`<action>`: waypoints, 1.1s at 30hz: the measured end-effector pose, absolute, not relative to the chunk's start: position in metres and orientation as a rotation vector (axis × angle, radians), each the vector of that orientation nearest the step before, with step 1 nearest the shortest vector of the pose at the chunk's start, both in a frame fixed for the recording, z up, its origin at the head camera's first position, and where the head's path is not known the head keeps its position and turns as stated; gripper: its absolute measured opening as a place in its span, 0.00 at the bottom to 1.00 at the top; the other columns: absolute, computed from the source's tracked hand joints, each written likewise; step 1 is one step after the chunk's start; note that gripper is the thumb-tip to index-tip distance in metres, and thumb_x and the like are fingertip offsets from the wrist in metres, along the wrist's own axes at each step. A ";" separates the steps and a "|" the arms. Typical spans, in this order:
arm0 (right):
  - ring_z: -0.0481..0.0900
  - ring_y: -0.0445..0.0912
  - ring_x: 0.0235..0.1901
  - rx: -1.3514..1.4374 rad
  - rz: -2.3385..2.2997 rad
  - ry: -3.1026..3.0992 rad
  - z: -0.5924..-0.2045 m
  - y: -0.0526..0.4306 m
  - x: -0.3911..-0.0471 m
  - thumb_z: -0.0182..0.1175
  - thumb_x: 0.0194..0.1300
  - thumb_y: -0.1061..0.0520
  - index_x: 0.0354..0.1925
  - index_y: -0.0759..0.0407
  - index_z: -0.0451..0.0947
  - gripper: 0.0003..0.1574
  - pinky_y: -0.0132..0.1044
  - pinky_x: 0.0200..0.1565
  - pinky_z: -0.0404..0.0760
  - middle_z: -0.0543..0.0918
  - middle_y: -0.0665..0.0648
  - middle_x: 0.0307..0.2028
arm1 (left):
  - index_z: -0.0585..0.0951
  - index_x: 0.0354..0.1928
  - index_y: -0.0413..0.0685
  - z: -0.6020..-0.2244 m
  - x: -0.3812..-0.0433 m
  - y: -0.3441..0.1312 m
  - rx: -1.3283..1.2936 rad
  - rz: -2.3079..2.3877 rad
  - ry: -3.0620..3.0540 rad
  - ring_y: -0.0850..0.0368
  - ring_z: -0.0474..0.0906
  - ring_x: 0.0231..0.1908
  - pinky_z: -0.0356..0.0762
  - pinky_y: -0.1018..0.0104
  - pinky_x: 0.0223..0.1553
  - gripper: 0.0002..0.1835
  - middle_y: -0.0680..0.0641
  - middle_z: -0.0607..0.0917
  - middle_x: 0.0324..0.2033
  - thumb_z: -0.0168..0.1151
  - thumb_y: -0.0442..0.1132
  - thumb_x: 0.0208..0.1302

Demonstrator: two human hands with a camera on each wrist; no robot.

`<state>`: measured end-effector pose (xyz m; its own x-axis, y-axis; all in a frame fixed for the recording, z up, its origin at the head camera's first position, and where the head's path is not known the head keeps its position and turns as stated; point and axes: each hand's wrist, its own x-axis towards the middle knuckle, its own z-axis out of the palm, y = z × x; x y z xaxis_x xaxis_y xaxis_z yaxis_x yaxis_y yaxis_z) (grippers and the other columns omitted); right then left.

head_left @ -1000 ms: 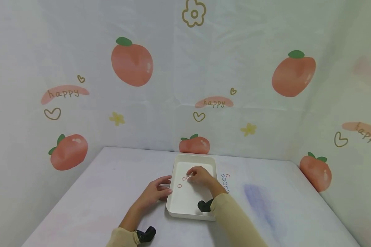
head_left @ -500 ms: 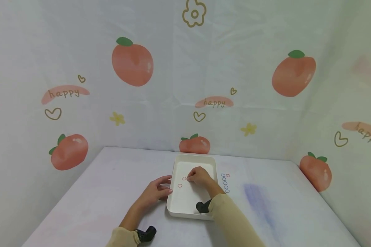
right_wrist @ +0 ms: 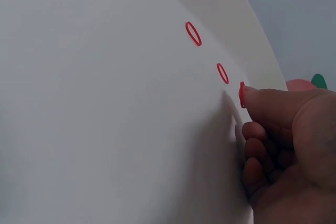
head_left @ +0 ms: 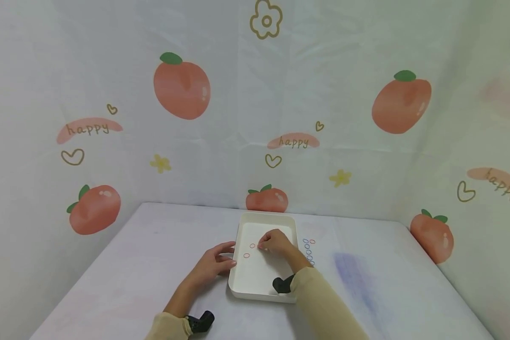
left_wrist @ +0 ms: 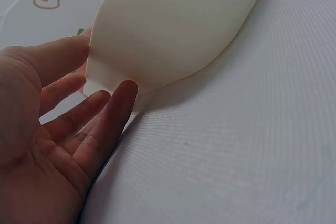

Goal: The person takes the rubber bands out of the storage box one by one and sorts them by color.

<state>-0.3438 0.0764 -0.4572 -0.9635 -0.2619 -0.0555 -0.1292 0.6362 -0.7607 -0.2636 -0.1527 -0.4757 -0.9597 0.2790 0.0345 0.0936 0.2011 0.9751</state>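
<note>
A white rectangular tray [head_left: 263, 293] lies on the table with two thin red rings [right_wrist: 193, 33] on its floor, toward the left side. My right hand [head_left: 276, 243] is over the tray, thumb and forefinger together. In the right wrist view a third small red ring [right_wrist: 242, 95] stands on edge at the thumb tip, pinched by the fingers. The other fingers are curled in below. My left hand [head_left: 212, 264] is at the tray's left wall, its fingers loosely extended, fingertips right at the outside of the wall in the left wrist view.
Right of the tray, a column of several blue rings [head_left: 309, 252] lies on the table [head_left: 391, 278], with one red ring [head_left: 312, 242] beside its far end. A patterned white curtain [head_left: 221, 160] rises behind the table's back edge.
My right fingers have closed on the red ring that lay on the tray floor, beside the other two. The left hand and the tray have stayed in place.
</note>
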 end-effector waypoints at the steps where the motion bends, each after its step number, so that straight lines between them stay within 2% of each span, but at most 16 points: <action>1: 0.72 0.43 0.26 -0.329 -1.244 2.687 -0.458 0.078 -0.344 0.69 0.58 0.62 0.29 0.62 0.84 0.03 0.31 0.28 0.71 0.79 0.50 0.24 | 0.67 0.68 0.38 -0.476 -0.264 -0.153 0.362 1.863 2.311 0.46 0.80 0.49 0.82 0.57 0.43 0.33 0.34 0.73 0.59 0.66 0.36 0.63; 7: 0.73 0.43 0.27 -0.298 -1.295 2.624 -0.454 0.087 -0.344 0.68 0.59 0.60 0.31 0.61 0.84 0.04 0.32 0.30 0.73 0.80 0.51 0.26 | 0.67 0.68 0.38 -0.476 -0.263 -0.152 0.352 1.865 2.304 0.46 0.80 0.48 0.82 0.57 0.43 0.33 0.35 0.74 0.58 0.66 0.35 0.62; 14: 0.72 0.44 0.27 -0.287 -1.356 2.646 -0.438 0.100 -0.346 0.68 0.59 0.62 0.30 0.62 0.84 0.03 0.33 0.29 0.71 0.81 0.50 0.25 | 0.68 0.67 0.38 -0.477 -0.263 -0.152 0.344 1.866 2.313 0.47 0.80 0.48 0.82 0.57 0.43 0.33 0.35 0.74 0.59 0.66 0.36 0.62; 23: 0.74 0.47 0.33 -0.264 -1.388 2.673 -0.413 0.124 -0.346 0.66 0.61 0.61 0.32 0.61 0.84 0.03 0.38 0.35 0.74 0.81 0.52 0.29 | 0.68 0.68 0.38 -0.475 -0.263 -0.151 0.344 1.873 2.306 0.48 0.80 0.47 0.82 0.57 0.43 0.33 0.35 0.74 0.58 0.67 0.36 0.62; 33: 0.74 0.49 0.34 -0.164 -1.353 2.775 -0.421 0.167 -0.341 0.65 0.61 0.62 0.33 0.63 0.82 0.03 0.40 0.37 0.76 0.81 0.54 0.30 | 0.68 0.68 0.39 -0.473 -0.260 -0.151 0.334 1.860 2.340 0.47 0.80 0.47 0.82 0.56 0.42 0.32 0.35 0.74 0.58 0.66 0.35 0.62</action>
